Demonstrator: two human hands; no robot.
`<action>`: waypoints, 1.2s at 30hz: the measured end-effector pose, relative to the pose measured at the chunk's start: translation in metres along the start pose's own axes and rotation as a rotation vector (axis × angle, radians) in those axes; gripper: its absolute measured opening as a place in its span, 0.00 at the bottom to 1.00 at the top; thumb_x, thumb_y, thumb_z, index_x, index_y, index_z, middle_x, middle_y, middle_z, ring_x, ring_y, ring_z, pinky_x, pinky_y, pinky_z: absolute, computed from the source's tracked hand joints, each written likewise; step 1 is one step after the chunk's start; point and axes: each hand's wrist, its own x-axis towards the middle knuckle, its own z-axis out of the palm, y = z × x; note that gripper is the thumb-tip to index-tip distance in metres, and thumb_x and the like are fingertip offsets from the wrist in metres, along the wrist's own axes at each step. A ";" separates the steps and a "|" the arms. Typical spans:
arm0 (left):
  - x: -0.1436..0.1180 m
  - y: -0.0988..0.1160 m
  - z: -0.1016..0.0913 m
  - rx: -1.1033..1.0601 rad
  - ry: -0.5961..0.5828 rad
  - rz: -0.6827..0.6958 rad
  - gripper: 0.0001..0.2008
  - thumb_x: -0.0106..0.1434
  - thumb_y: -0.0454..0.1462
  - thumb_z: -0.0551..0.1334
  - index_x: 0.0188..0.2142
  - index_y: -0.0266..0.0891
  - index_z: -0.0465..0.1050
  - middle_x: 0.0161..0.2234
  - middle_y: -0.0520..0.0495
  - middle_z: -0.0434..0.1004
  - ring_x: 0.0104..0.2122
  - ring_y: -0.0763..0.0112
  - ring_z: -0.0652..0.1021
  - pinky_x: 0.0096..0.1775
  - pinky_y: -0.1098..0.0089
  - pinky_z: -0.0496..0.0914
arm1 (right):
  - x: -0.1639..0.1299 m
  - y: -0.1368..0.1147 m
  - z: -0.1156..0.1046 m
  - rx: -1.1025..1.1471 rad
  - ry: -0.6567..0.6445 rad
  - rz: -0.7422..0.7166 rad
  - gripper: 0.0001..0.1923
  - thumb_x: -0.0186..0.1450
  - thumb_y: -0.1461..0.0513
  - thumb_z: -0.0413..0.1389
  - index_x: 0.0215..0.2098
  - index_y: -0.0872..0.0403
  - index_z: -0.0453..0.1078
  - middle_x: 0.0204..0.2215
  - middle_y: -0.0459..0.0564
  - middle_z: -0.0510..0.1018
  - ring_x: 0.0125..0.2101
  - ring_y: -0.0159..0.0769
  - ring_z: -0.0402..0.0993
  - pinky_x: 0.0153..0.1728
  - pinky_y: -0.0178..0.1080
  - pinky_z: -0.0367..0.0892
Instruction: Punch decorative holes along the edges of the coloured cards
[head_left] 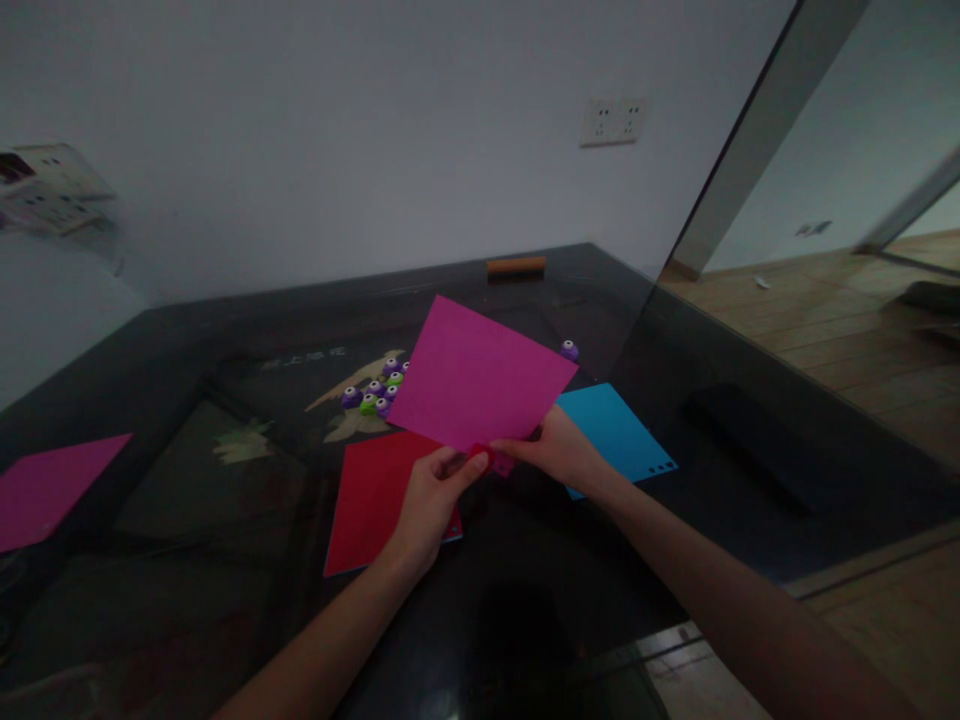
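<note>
I hold the magenta sheet [480, 375] at the centre of the frame, raised above the dark glass table [187, 480]. My left hand [431, 500] pinches its lower corner from below left, fingers closed on the paper. My right hand [559, 450] grips the same corner from the right, closed on a small red punch [491, 460] clamped over the sheet's edge; the view is dim, so the punch's exact shape is uncertain. The sheet is turned like a diamond: one corner points down toward my hands, the opposite corner points to the upper part of the frame, and its long diagonal runs from lower centre toward upper left.

A red sheet [371, 495] lies flat under my left hand. A blue sheet [619, 430] lies flat right of my right hand. A cluster of purple and green punches [375, 390] sits left of the held sheet, partly hidden behind it. A second magenta sheet [52, 485] lies at the left edge.
</note>
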 end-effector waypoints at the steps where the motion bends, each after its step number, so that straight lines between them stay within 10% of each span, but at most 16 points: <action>1: 0.000 0.001 0.000 0.007 0.005 0.000 0.15 0.52 0.41 0.67 0.38 0.34 0.77 0.41 0.41 0.80 0.43 0.60 0.78 0.46 0.65 0.69 | 0.000 -0.001 0.000 0.001 0.005 0.001 0.18 0.53 0.58 0.63 0.41 0.55 0.71 0.39 0.53 0.79 0.37 0.42 0.76 0.38 0.43 0.72; 36: 0.002 -0.005 -0.003 -0.012 -0.041 0.012 0.15 0.54 0.41 0.66 0.39 0.35 0.76 0.43 0.41 0.79 0.44 0.61 0.77 0.48 0.64 0.68 | 0.002 -0.004 -0.002 0.013 -0.009 0.056 0.17 0.53 0.61 0.63 0.41 0.57 0.70 0.38 0.55 0.79 0.37 0.42 0.76 0.38 0.42 0.72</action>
